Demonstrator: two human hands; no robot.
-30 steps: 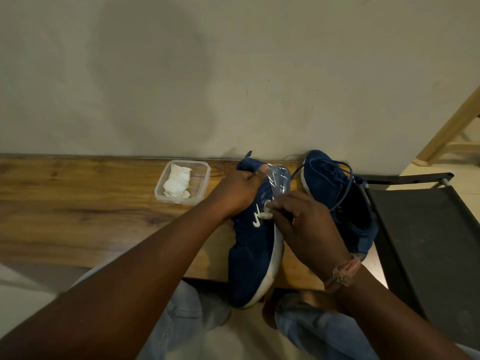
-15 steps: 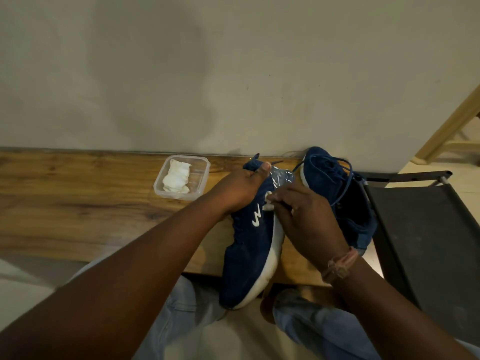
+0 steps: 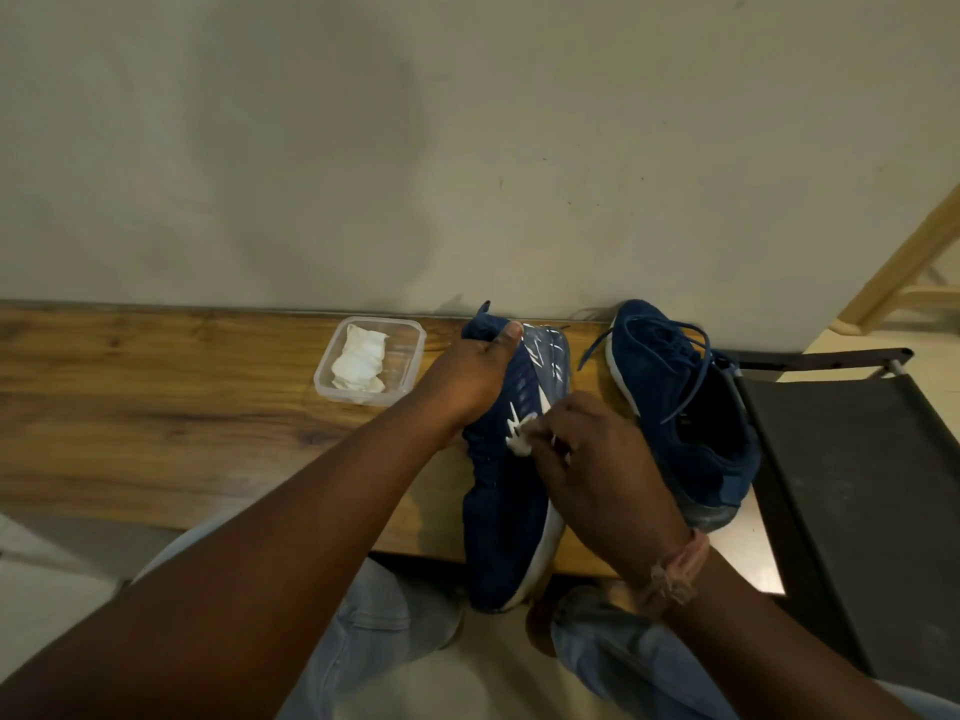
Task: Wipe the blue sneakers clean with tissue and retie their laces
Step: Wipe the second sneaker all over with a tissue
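— Since half a second ago, has anything shifted?

— Only a little. The right hand (image 3: pixel 592 459) has slid a touch further down the side of the near sneaker (image 3: pixel 511 517), and its wad of tissue (image 3: pixel 521 444) now sits over the lower end of the white side logo rather than beside it. The left hand (image 3: pixel 470 381) has kept its place at the heel.

— What is each grip doing?

— The left grip is closed round the heel end of the near sneaker, thumb laid along the top edge, fingers wrapped behind it. The right grip is curled and pinching the tissue against the sneaker's side; most of the wad is hidden under the fingers, so its size probably can't be judged.

— And where does the sneaker lie relative to those grips?

— It stands on its edge on the tabletop (image 3: pixel 156 407), white sole turned to the right, heel toward the wall under the left hand, toe hanging past the near edge above the person's knees. The right hand presses at mid-length.

— The other one?

— The second sneaker (image 3: pixel 675 407) rests upright just to the right, untouched, its blue laces (image 3: pixel 691 350) loose. A clear plastic tub (image 3: pixel 410 356) holding more tissue (image 3: pixel 361 363) sits to the left of the left hand. A dark chair (image 3: pixel 857 485) stands at the tabletop's right end.
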